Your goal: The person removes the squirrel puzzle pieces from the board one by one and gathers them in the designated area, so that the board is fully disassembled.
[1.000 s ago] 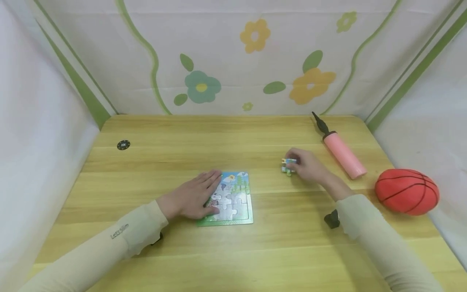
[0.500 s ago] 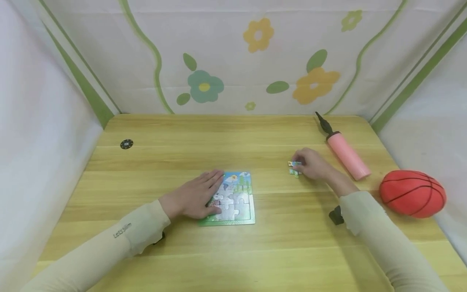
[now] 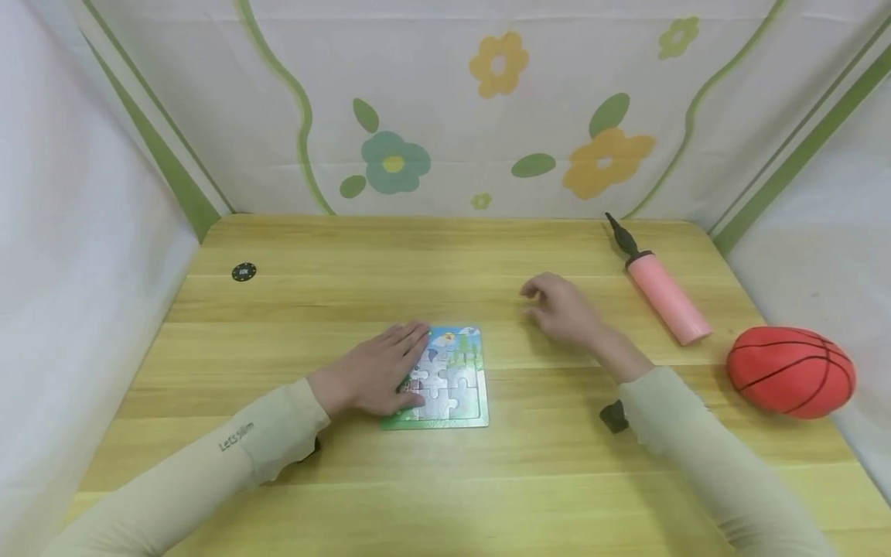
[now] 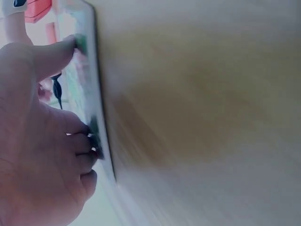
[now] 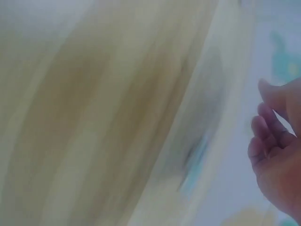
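My left hand (image 3: 379, 370) rests on the left side of a jigsaw puzzle (image 3: 465, 387) in a green-and-blue frame, covering part of it. Its fingers lie straight along the frame's upper left. In the left wrist view the thumb and fingertips press on the thin puzzle board (image 4: 96, 84) near its edge. Off to the right, my right hand (image 3: 565, 313) hovers over the table, fingers loosely bent, with nothing seen between them. A small blurred bluish item, likely puzzle pieces (image 5: 195, 165), lies on the table in the right wrist view; the head view hides it behind that hand.
A pink hand pump (image 3: 668, 298) with a black nozzle lies right of the right hand. Beyond it sits a red basketball-patterned ball (image 3: 791, 371). A black round chip (image 3: 244, 271) lies at the far left. A flowered cloth (image 3: 431, 100) stands behind the wooden table (image 3: 445, 495).
The right hand has let go of the puzzle pieces it pinched and shifted to the left, slightly up. The left hand stays on the puzzle; the whole view drifts slightly.
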Demonstrator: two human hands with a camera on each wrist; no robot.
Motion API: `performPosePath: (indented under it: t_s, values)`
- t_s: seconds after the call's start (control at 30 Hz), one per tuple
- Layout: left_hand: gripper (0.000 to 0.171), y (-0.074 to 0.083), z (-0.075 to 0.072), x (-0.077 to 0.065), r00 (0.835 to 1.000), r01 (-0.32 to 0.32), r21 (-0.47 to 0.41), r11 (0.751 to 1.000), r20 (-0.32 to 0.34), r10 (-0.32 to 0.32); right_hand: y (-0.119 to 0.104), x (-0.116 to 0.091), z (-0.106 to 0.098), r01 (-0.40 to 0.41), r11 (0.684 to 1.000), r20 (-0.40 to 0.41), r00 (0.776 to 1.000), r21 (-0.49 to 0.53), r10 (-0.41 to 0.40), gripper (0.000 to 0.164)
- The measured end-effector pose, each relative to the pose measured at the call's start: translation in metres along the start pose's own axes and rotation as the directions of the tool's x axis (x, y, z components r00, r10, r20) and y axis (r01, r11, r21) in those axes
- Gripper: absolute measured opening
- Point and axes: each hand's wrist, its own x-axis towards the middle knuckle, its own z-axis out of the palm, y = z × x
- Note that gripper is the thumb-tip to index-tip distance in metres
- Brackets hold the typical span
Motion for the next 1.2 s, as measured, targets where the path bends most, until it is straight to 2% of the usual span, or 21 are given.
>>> performPosePath:
  t_s: [0.13,0.23,0.33,0.4,0.57,0.87,1.1,1.2]
  values:
    - [0.096,0.0,-0.004,0.0,1.0,0.0,-0.03,1.0,0.01,0.0,-0.045,0.01,0.025,0.089,0.996,0.054,0.995,0.008,-0.089,0.032]
    - [0.096,-0.002,-0.003,-0.001,1.0,0.026,-0.059,0.998,0.007,-0.026,-0.071,0.014,0.044,0.155,0.987,0.115,0.982,-0.047,-0.149,0.035]
    - [0.096,-0.006,0.0,-0.003,0.998,0.068,-0.073,0.995,0.0,-0.068,-0.088,0.016,0.059,0.196,0.972,0.173,0.97,-0.128,-0.172,0.044]
    - [0.097,-0.007,0.0,-0.005,0.996,0.094,-0.074,0.993,0.003,-0.094,-0.096,0.017,0.066,0.188,0.967,0.203,0.967,-0.173,-0.152,0.053]
    - [0.098,-0.007,0.002,-0.007,0.993,0.121,-0.061,0.991,0.009,-0.121,-0.107,0.018,0.073,0.141,0.971,0.234,0.968,-0.192,-0.095,0.064]
    - [0.097,-0.006,0.004,-0.008,0.991,0.132,-0.052,0.99,-0.002,-0.132,-0.116,0.019,0.077,0.065,0.986,0.217,0.976,-0.151,-0.031,0.059]
    - [0.097,-0.007,0.003,-0.008,0.992,0.126,-0.04,0.991,-0.005,-0.126,-0.117,0.017,0.078,0.068,0.982,0.189,0.981,-0.176,-0.034,0.053]
    - [0.097,-0.007,0.004,-0.009,0.992,0.125,-0.041,0.991,-0.008,-0.125,-0.117,0.016,0.078,0.087,0.983,0.154,0.986,-0.164,-0.061,0.041]
